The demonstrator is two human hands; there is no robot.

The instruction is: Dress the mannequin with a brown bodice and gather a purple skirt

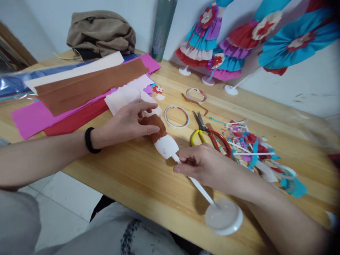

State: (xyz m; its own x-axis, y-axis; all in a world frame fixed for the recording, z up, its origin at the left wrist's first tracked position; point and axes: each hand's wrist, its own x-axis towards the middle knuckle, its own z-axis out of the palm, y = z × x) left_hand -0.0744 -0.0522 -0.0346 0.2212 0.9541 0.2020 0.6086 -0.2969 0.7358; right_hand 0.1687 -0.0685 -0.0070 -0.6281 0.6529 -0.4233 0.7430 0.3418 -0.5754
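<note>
A white stand with a thin stick (200, 189) and a round base (224, 216) lies tilted over the wooden table. Near the stick's upper end is a white, cup-like piece (166, 146), with brown crepe paper (157, 128) wrapped above it. My left hand (127, 122) holds the brown paper, its thumb resting on top and some fingers curled behind it, partly hidden. Just below the white piece, my right hand (203, 164) pinches the stick between thumb and fingers. Pale pink crepe paper (123, 97) lies beyond my left hand.
Scissors (202, 129) with yellow and red handles lie beside a tape ring (176, 117). Paper scraps (252, 148) spread to the right. Brown paper strips (90, 86) and magenta sheets (26, 118) lie left. Several ruffled paper decorations (203, 39) stand along the wall.
</note>
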